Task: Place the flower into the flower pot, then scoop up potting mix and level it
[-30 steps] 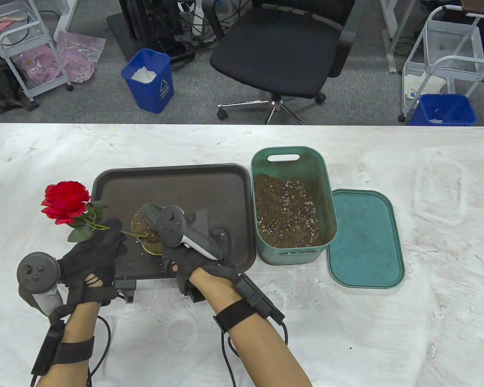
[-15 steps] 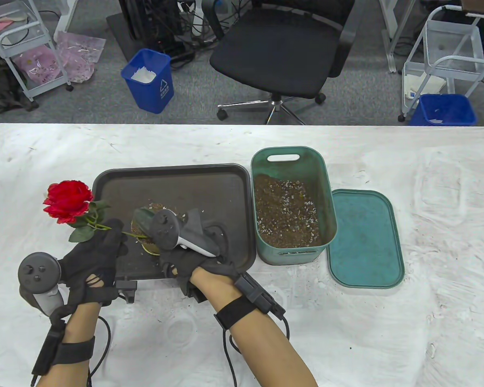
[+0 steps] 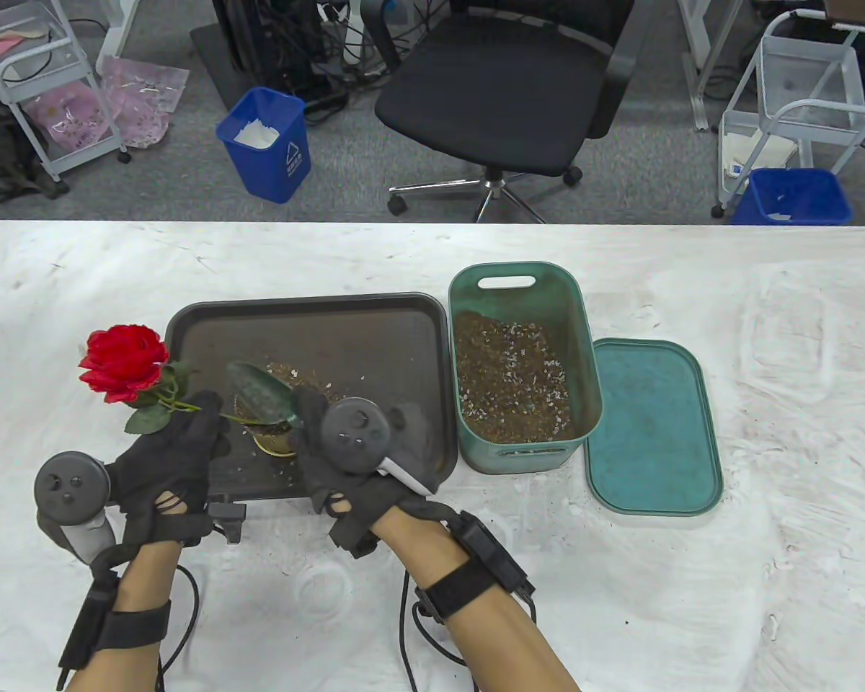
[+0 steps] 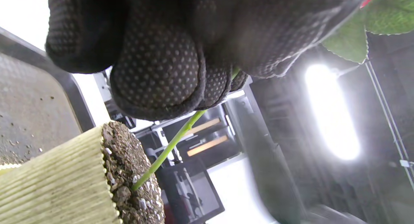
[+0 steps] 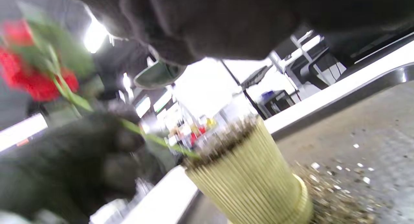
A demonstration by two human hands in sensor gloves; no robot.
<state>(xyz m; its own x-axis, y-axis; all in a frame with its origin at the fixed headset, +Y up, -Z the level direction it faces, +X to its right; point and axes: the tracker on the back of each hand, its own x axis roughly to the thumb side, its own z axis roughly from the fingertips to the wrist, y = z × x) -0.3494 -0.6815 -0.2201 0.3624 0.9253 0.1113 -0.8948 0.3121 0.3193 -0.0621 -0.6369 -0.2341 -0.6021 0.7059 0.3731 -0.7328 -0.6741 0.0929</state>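
A red rose [image 3: 124, 362] leans left over the tray's left edge, its green stem [image 4: 171, 146] running down into the soil of a ribbed yellow flower pot [image 3: 272, 437]. My left hand [image 3: 203, 424] pinches that stem just above the pot [image 4: 64, 175]. My right hand [image 3: 308, 427] grips the handle of a green scoop [image 3: 259, 393], whose blade hovers over the pot, pointing up-left. In the right wrist view the pot [image 5: 245, 172] stands full of mix, with the scoop [image 5: 158, 75] above it and the rose [image 5: 29, 72] blurred.
The pot stands on a dark tray [image 3: 310, 317] with spilled mix [image 3: 288, 371] behind it. A green bin of potting mix [image 3: 522, 367] sits right of the tray, with its lid [image 3: 652, 425] flat beside it. An office chair and blue bins stand beyond the table.
My right hand rolled and drew back towards the near edge, and the scoop blade now shows fully above the pot. The left hand and rose barely shifted.
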